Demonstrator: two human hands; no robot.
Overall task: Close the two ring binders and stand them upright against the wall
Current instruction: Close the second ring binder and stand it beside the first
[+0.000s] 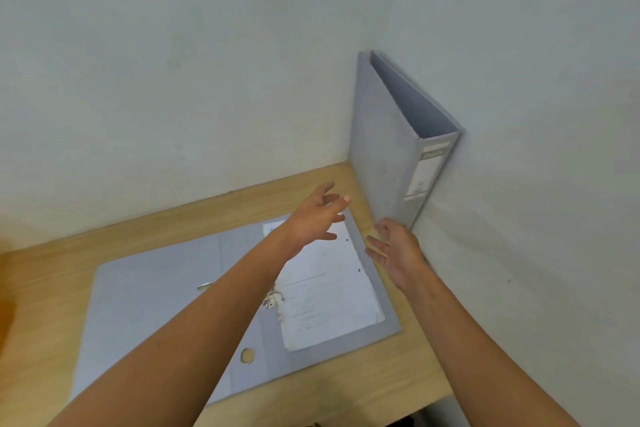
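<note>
Head view: a pale wooden desk [166, 236] sits in a corner of plain grey-white walls [173, 62]. One grey closed binder [391, 156] stands upright in the corner against the right wall. The open binder [145, 295] lies flat on the desk, papers [329, 291] on its rings. The left hand [311, 218] and right hand [398, 250] hover above it, fingers spread, holding nothing

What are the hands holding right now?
Nothing. The left hand and right hand are both open in the air, between the open binder lying flat and the closed binder standing in the corner.
</note>
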